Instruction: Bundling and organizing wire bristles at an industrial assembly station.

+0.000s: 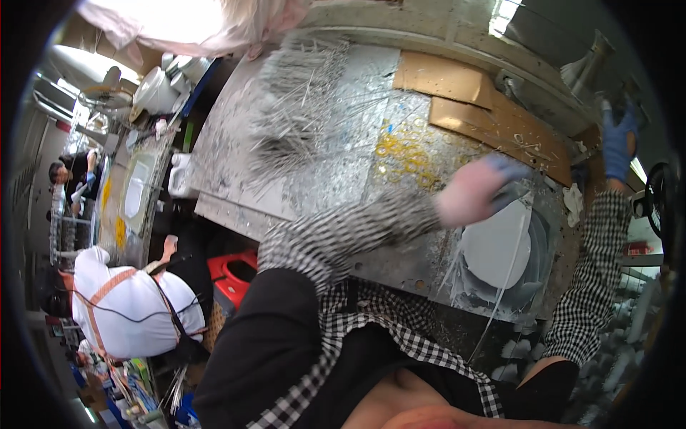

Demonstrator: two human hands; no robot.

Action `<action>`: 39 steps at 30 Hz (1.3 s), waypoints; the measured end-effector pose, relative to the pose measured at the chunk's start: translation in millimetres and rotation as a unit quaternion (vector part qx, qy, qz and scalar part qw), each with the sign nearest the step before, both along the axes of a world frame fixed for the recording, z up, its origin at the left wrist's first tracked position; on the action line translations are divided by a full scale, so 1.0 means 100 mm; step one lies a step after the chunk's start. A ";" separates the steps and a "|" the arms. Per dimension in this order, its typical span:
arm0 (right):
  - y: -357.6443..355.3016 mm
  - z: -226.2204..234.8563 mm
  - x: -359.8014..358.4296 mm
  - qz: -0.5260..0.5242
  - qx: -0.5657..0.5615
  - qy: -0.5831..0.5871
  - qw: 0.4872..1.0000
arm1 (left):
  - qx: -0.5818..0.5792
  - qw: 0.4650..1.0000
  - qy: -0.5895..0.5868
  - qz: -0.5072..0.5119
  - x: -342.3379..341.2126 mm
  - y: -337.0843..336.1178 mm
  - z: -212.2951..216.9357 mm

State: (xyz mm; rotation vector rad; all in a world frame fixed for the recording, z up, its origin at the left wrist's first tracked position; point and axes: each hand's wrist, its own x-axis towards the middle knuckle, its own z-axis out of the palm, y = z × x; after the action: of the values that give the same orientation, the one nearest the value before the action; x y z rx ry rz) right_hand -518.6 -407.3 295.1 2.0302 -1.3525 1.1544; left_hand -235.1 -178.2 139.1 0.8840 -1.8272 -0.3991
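Left hand [471, 191] blurred, near white paste [493, 247] on the tabletop [229, 154]; thin rod [504, 286] crosses over paste, contact unclear. Right hand [619, 146] far right. Can't tell if either hand's fingers grasp anything. Probably best: steady rod, left sleeve [357, 232] clear of paste.

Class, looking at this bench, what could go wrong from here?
The left hand is close to the white round patch, so it might smear it. The thin strand crossing the patch appears to reach past the bench edge, where the person's clothing could snag it.
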 end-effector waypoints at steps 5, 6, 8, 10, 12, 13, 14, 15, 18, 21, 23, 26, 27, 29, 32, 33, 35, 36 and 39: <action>1.23 -0.87 1.73 0.346 0.163 -0.060 0.922 | 0.147 0.972 -0.117 0.139 1.30 1.43 -0.56; 1.39 -1.01 2.06 0.371 0.153 -0.005 0.916 | 0.157 0.960 -0.155 0.169 1.55 1.59 -0.58; 1.69 -1.26 2.62 0.445 0.252 0.064 0.857 | 0.172 0.927 -0.244 0.228 2.01 1.81 -0.58; 1.87 -1.46 3.17 0.466 0.242 0.131 0.841 | 0.133 0.892 -0.332 0.276 2.33 1.90 -0.56; 1.88 -1.60 3.73 0.471 0.280 0.111 0.829 | 0.031 0.861 -0.401 0.311 2.59 1.74 -0.54; 1.82 -1.64 3.97 0.499 0.237 0.084 0.830 | 0.019 0.831 -0.445 0.333 2.68 1.62 -0.52; 1.74 -1.69 4.20 0.488 0.253 0.098 0.830 | 0.006 0.798 -0.488 0.354 2.75 1.46 -0.48; 1.62 -1.71 4.41 0.504 0.221 0.105 0.828 | -0.002 0.761 -0.528 0.377 2.82 1.28 -0.44; 1.26 -1.79 4.90 0.543 0.184 0.186 0.798 | 0.216 0.677 -0.560 0.425 2.97 0.67 -0.32; 1.05 -1.94 5.07 0.510 0.228 0.250 0.791 | 0.200 0.596 -0.658 0.414 3.10 0.46 -0.23; 0.97 -2.02 5.09 0.477 0.243 0.278 0.798 | 0.256 0.590 -0.677 0.357 3.16 0.39 -0.18; 0.85 -2.10 5.11 0.393 0.223 0.333 0.828 | 0.269 0.594 -0.680 0.335 3.28 0.35 -0.09; 0.79 -2.12 5.10 0.383 0.213 0.352 0.827 | 0.250 0.597 -0.680 0.345 3.30 0.38 -0.09; 0.66 -2.17 5.06 0.385 0.167 0.377 0.826 | 0.239 0.621 -0.667 0.337 3.35 0.46 -0.09; 0.42 -2.21 4.85 0.407 0.415 0.274 0.767 | 0.248 0.633 -0.649 0.341 3.39 0.71 -0.18; 0.38 -2.22 4.70 0.493 0.217 0.322 0.778 | 0.238 0.637 -0.639 0.360 3.39 0.85 -0.23; 0.35 -2.17 4.54 0.485 0.204 0.335 0.781 | 0.237 0.659 -0.608 0.375 3.41 1.08 -0.32; 0.40 -2.13 4.48 0.481 0.199 0.344 0.782 | 0.201 0.671 -0.598 0.389 3.42 1.17 -0.35; 0.81 -1.90 4.37 0.490 0.198 0.248 0.811 | 0.182 0.687 -0.581 0.396 3.48 1.27 -0.39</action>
State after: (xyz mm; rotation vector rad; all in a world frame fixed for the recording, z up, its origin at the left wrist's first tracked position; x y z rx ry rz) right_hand -82.0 -326.8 105.4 3.1900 -0.2109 0.5427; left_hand 113.2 -51.7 99.7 2.4780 -2.1480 0.5453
